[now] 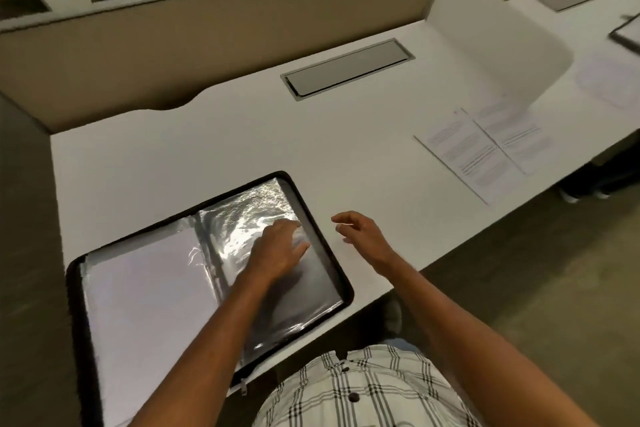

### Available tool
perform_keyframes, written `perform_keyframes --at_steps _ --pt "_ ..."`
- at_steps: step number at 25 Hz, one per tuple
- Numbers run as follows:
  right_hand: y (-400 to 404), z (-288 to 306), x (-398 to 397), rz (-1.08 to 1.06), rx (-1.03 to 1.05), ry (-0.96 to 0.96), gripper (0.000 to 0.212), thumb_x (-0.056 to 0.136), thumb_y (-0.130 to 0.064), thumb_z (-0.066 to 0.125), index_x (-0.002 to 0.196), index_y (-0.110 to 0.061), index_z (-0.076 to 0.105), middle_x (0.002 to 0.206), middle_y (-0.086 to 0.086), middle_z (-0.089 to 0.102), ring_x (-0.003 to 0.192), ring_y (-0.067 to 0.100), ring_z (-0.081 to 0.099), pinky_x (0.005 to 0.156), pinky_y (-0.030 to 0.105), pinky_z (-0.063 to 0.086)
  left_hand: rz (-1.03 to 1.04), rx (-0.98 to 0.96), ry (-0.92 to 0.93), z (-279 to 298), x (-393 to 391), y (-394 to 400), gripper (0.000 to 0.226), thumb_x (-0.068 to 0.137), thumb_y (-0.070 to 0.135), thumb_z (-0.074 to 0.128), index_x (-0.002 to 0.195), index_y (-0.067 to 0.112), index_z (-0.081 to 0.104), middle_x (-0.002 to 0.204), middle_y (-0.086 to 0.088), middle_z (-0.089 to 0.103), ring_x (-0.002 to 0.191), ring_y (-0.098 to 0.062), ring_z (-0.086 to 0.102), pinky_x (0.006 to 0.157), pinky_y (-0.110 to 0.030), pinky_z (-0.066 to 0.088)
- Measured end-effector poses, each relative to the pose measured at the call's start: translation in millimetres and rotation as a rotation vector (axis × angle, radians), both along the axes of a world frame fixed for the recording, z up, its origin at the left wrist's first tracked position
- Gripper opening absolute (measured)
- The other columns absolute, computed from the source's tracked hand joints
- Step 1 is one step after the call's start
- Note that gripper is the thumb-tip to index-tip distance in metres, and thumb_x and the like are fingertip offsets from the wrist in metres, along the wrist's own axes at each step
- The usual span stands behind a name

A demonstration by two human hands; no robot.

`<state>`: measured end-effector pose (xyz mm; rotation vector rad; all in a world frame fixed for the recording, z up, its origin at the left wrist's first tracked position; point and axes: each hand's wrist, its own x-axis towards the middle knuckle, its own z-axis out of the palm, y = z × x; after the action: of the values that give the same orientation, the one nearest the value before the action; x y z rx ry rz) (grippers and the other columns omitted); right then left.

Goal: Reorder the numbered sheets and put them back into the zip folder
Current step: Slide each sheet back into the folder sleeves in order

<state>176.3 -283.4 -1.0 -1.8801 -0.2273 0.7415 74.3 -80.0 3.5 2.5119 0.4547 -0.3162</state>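
While open on the desk [242, 135], zip folder [207, 274] under left hand [277, 250].

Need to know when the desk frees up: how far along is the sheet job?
Partway. Done: the folder lies open, with a white sheet in its left sleeve. In hand: the left hand rests on the empty right sleeve; the right hand hovers empty. Left: two sheets still on the desk, then zipping.

Zip folder [74, 288] black-edged – desk [207, 142] white – shirt [363, 388] plaid.
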Motion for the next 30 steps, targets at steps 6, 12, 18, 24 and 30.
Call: perform_keyframes --at_steps 6,12,18,24,30 --pt "-122 -2 117 -0.203 -0.07 -0.157 0.023 0.104 -0.021 0.061 0.126 -0.025 0.067 0.128 -0.015 0.066 0.115 0.001 0.062 0.099 0.026 0.052 -0.132 -0.052 -0.025 -2 150 -120 0.056 0.097 0.054 0.059 0.146 0.028 0.048 0.153 0.005 0.044 0.136 -0.02 0.045 0.106 -0.04 0.041" --pt "-232 -20 229 -0.185 -0.18 -0.236 0.033 0.103 -0.026 0.063 0.135 -0.032 0.057 0.141 -0.013 0.055 0.132 0.005 0.048 0.114 0.031 0.042 -0.175 -0.067 0.008 -7 272 -234 0.065 0.096 0.054 0.059 0.151 0.025 0.041 0.158 0.001 0.039 0.142 -0.023 0.041 0.114 -0.043 0.038" --pt "-289 -50 313 -0.108 -0.375 -0.406 0.056 0.101 -0.04 0.066 0.152 -0.029 0.044 0.163 -0.003 0.04 0.151 0.017 0.035 0.12 0.036 0.031 -0.209 0.098 0.007 -29 351 -301 0.078 0.096 0.061 0.053 0.159 0.026 0.023 0.168 -0.007 0.02 0.152 -0.028 0.025 0.12 -0.05 0.027" --pt "-305 -75 342 0.029 -0.572 -0.518 0.064 0.104 -0.045 0.058 0.159 -0.023 0.036 0.171 0.003 0.026 0.161 0.028 0.013 0.13 0.051 0.018 -0.251 0.249 0.065 -57 376 -311 0.075 0.097 0.065 0.046 0.159 0.028 0.025 0.168 -0.009 0.01 0.153 -0.03 0.016 0.121 -0.055 0.023" --pt "-288 -83 326 0.088 -0.633 -0.567 0.067 0.105 -0.056 0.046 0.162 -0.025 0.033 0.174 0.004 0.019 0.162 0.031 0.01 0.128 0.052 0.012 0.057 -0.033 -0.026 -60 379 -309 0.073 0.094 0.054 0.062 0.155 0.026 0.034 0.168 -0.007 0.015 0.152 -0.028 0.022 0.121 -0.048 0.028"
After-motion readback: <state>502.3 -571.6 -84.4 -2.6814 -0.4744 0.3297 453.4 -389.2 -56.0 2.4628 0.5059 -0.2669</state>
